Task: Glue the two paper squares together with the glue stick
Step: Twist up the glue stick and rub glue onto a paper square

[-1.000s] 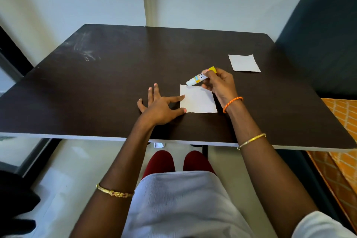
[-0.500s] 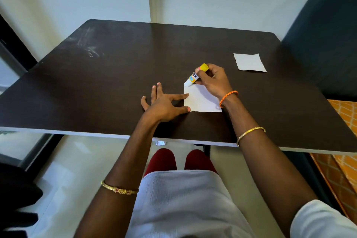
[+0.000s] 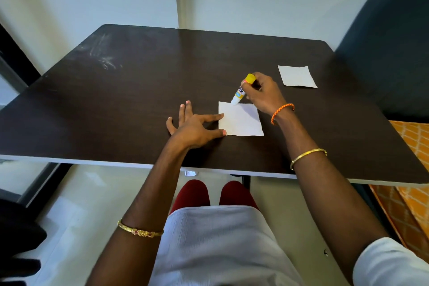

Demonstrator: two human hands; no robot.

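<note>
A white paper square [image 3: 241, 121] lies on the dark table [image 3: 139, 90] near its front edge. My left hand [image 3: 195, 127] lies flat beside it, with the index fingertip and thumb tip pressing on the square's left edge. My right hand [image 3: 264, 95] grips a glue stick [image 3: 241, 91] with a yellow end, tilted, its white tip touching the far edge of that square. A second white paper square [image 3: 297, 76] lies farther back and to the right, apart from both hands.
A dark blue chair back [image 3: 390, 49] stands at the table's right. An orange patterned cloth [image 3: 413, 169] lies beyond the right front corner. A pale wall rises behind the table. My lap shows below the front edge.
My right hand has stood the glue stick more upright and moved its tip along the near square's far edge. The left hand keeps pressing the square's left edge.
</note>
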